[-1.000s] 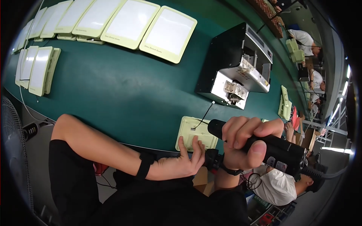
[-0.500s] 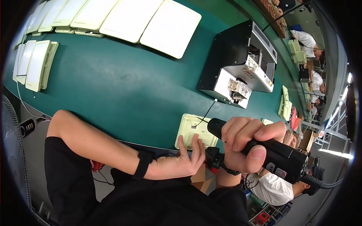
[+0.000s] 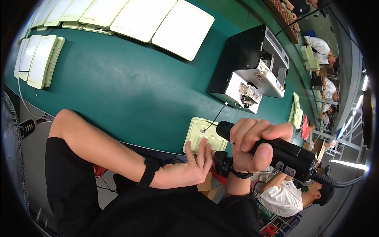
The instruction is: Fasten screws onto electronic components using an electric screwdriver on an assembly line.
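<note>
A pale green plastic housing [image 3: 194, 128] lies on the table's near edge, its ribbed inside facing up. My left hand [image 3: 193, 168] is at its near side, fingers spread and fingertips at the housing. In my right hand [image 3: 252, 142] is a black corded electric screwdriver [image 3: 290, 160], held with the fingers wrapped round its body. Its nose points left over the housing's right side; the hand and tool hide part of that side. From the housing a thin black lead [image 3: 216, 119] runs to a small white connector near the machine.
A black-and-silver bench machine [image 3: 244, 71] stands beyond the housing on the green table [image 3: 130, 83]. White-faced panels [image 3: 183, 29] line the far edge, with more at the left [image 3: 41, 59]. A fan [image 3: 14, 150] is at the left. A person in white [image 3: 282, 195] sits at the right.
The screwdriver and my right hand have shifted slightly left and up. My left hand stays at the housing, its fingers nearly unchanged. The view has shifted a little.
</note>
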A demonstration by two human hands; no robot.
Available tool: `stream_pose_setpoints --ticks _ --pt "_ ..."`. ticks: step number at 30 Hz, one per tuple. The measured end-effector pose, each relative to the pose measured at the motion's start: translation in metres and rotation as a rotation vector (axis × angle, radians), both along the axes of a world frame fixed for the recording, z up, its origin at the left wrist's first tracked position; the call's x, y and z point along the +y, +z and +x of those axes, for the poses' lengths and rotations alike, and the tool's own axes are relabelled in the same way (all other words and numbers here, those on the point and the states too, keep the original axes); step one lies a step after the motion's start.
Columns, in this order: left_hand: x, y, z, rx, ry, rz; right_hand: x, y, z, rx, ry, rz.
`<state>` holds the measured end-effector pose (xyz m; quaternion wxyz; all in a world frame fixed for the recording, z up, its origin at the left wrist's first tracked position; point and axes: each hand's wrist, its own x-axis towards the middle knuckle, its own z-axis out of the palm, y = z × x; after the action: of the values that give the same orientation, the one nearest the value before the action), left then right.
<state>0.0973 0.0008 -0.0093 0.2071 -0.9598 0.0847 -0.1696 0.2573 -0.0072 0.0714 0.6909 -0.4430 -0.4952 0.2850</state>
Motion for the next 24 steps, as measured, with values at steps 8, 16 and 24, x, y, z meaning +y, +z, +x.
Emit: stream_pose_setpoints --ticks 8,16,24 --pt "0.003 0.001 0.007 -0.021 0.050 -0.128 -0.001 0.028 0.007 -0.086 -0.019 0.117" --pt "0.009 0.000 0.011 -0.030 0.069 -0.100 0.025 0.063 0.041 -0.164 -0.341 0.227" --pt "0.012 0.006 0.013 -0.013 0.053 -0.117 0.015 0.049 0.035 -0.107 -0.344 0.164"
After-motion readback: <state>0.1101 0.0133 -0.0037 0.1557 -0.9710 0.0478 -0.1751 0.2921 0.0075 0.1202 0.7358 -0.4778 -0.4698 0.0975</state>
